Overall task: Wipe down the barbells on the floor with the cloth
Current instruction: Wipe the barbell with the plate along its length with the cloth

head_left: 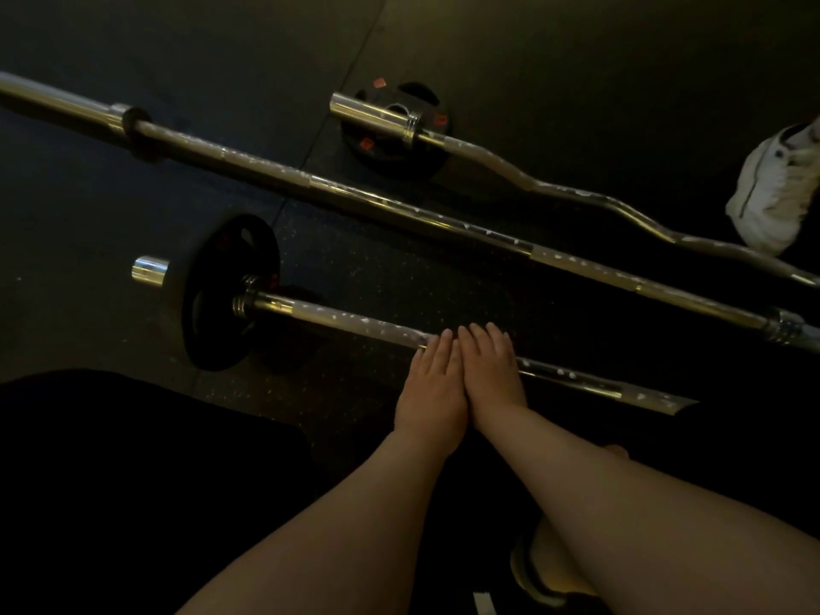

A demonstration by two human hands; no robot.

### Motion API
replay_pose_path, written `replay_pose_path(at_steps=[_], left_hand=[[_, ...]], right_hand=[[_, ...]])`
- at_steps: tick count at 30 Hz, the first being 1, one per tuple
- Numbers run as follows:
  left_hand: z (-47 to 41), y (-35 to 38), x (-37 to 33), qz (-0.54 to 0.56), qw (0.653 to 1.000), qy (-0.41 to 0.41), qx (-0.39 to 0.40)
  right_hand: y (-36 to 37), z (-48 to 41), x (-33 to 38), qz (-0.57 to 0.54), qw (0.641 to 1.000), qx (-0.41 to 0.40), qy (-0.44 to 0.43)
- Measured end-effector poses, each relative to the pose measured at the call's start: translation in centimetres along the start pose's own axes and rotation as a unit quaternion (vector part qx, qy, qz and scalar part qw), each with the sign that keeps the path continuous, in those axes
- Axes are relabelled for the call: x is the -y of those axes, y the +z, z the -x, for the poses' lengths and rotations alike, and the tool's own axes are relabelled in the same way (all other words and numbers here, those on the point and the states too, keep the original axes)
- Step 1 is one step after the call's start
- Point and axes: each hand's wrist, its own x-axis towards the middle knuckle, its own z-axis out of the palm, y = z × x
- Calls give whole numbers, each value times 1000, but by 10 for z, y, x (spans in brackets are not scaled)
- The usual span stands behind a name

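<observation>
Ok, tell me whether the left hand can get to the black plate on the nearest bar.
Probably yes. The left hand rests on the nearest bar, and the black plate sits further left along that same shaft with nothing between them.

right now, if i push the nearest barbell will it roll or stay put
It would probably roll: the nearest barbell sits on a round black plate. Likely heavy and stiff, being metal with that plate loaded. The white flecks on the shaft may make it gritty, not slippery, under your left hand and right hand.
</observation>
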Motion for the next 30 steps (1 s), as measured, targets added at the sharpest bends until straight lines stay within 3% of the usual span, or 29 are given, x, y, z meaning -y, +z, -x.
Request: replay_pose_path(at_steps=[5, 7, 11, 13, 16, 23, 26, 30], left_hand=[[-2, 10, 11, -14, 1000, -23, -12], [-1, 10, 12, -10, 999, -40, -32], [3, 5, 13, 20, 997, -68, -41], [3, 5, 12, 27, 997, -62, -41], [5, 4, 14, 16, 996, -67, -54], [2, 4, 15, 5, 991, -98, -93], [3, 0, 23, -29, 993, -90, -69], [-1, -4, 30, -33, 999, -9, 6]], right_hand=[[2, -15, -7, -35, 998, -25, -56], [-1, -25, -10, -72, 996, -10, -43], [-15, -46, -1, -45, 994, 35, -95], [-18, -41, 6, -68, 996, 19, -59], [1, -14, 9, -72, 992, -58, -81], [-1, -23, 21, -48, 993, -62, -86], [-1, -9, 18, -87, 989, -48, -106], [7, 3, -25, -142, 985, -62, -79]])
